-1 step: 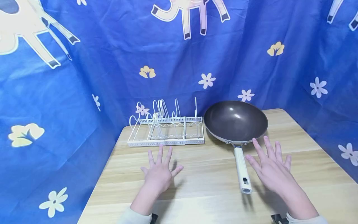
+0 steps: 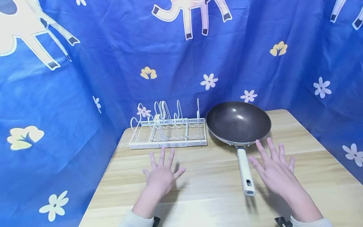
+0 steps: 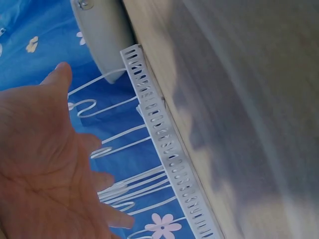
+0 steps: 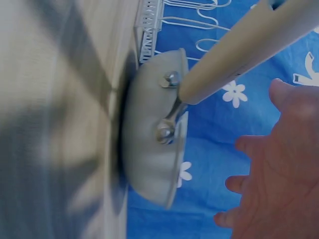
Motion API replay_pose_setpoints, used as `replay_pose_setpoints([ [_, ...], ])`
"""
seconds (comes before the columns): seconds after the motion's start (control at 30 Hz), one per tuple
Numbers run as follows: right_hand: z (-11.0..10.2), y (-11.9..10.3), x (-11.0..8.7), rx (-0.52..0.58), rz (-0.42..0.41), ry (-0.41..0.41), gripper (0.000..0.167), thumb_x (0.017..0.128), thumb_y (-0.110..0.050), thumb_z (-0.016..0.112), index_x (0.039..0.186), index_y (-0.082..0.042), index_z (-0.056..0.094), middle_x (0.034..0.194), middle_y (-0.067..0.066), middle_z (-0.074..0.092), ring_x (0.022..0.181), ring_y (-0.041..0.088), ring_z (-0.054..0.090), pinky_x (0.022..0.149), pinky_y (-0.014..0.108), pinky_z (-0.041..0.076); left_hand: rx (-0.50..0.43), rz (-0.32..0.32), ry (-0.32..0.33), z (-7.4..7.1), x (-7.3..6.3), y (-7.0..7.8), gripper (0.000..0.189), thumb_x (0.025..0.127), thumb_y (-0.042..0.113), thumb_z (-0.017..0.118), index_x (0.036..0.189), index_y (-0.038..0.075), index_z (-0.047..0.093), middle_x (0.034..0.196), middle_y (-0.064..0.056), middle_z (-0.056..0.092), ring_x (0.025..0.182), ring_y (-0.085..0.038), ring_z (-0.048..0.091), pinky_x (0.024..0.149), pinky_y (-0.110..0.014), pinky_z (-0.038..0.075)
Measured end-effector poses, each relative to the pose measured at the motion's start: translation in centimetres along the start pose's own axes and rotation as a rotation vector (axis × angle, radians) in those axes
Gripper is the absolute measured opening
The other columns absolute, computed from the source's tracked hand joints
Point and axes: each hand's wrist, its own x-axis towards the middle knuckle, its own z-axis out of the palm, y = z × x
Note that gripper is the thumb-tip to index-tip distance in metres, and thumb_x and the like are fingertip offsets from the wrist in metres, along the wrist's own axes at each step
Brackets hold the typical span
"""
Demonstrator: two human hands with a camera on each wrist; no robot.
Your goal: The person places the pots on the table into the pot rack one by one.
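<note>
A frying pan point(image 2: 239, 123) with a dark inside and pale outside stands at the back right of the table, its cream handle point(image 2: 245, 171) pointing toward me. Left of it is a white wire rack point(image 2: 168, 144) with upright loops. My left hand point(image 2: 160, 178) hovers over the table in front of the rack, fingers spread, holding nothing. To the right of the pan handle, my right hand point(image 2: 276, 173) is held with fingers spread and nothing in it. In the right wrist view, the pan's riveted side point(image 4: 152, 129) shows beside that hand.
The light wooden table point(image 2: 204, 183) has its back edge against a blue curtain point(image 2: 181, 63) printed with flowers and animals. The curtain also hangs along the left and right sides. The rack's right end sits close to the pan's rim.
</note>
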Motion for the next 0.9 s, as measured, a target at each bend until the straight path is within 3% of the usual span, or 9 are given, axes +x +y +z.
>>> replay_pose_setpoints([
  [0.23,0.3,0.2,0.2,0.032,-0.003,-0.014,0.076,0.113,-0.064,0.030,0.176,-0.027,0.008,0.182,0.020,-0.013,0.162,0.061,-0.018,0.113,0.099,-0.004,-0.060,-0.006,0.051,-0.5,-0.1,-0.6,0.093,0.100,0.083,0.038,0.173,0.039,0.001,0.183,-0.008,-0.005,0.164,-0.060,0.001,0.115,-0.095,0.024],
  [0.37,0.7,0.8,0.1,0.087,-0.001,-0.008,0.075,0.115,-0.060,0.032,0.176,-0.026,0.004,0.182,0.021,-0.015,0.161,0.063,-0.017,0.114,0.099,-0.001,-0.185,0.050,0.092,-0.6,-0.3,-0.5,0.092,0.102,0.083,0.033,0.175,0.034,0.005,0.183,-0.014,0.004,0.161,-0.062,0.017,0.119,-0.089,0.029],
  [0.6,0.9,1.1,1.1,0.163,-0.033,-0.030,0.088,0.112,-0.060,0.044,0.175,-0.020,-0.003,0.181,0.023,-0.015,0.157,0.072,0.000,0.113,0.098,0.010,-0.411,0.129,0.148,-0.3,-0.3,0.5,0.092,0.107,0.069,0.046,0.176,0.021,0.008,0.180,-0.023,0.017,0.161,-0.055,0.030,0.133,-0.072,0.029],
  [0.73,0.6,1.1,2.4,0.236,-0.014,-0.060,0.101,0.109,-0.063,0.050,0.174,-0.012,-0.009,0.180,0.028,-0.013,0.157,0.070,0.010,0.115,0.095,0.019,-0.539,0.132,0.140,0.0,-0.3,1.6,0.092,0.107,0.067,0.048,0.176,0.022,0.006,0.179,-0.023,0.023,0.161,-0.050,0.034,0.134,-0.068,0.030],
  [0.9,0.7,1.0,3.8,0.389,0.074,-0.140,0.115,0.106,-0.065,0.057,0.170,0.000,-0.013,0.177,0.037,-0.007,0.156,0.069,0.018,0.123,0.086,0.026,-0.720,0.142,0.047,0.4,-0.3,3.6,0.090,0.107,0.068,0.048,0.175,0.025,0.010,0.175,-0.021,0.034,0.149,-0.052,0.051,0.124,-0.073,0.042],
])
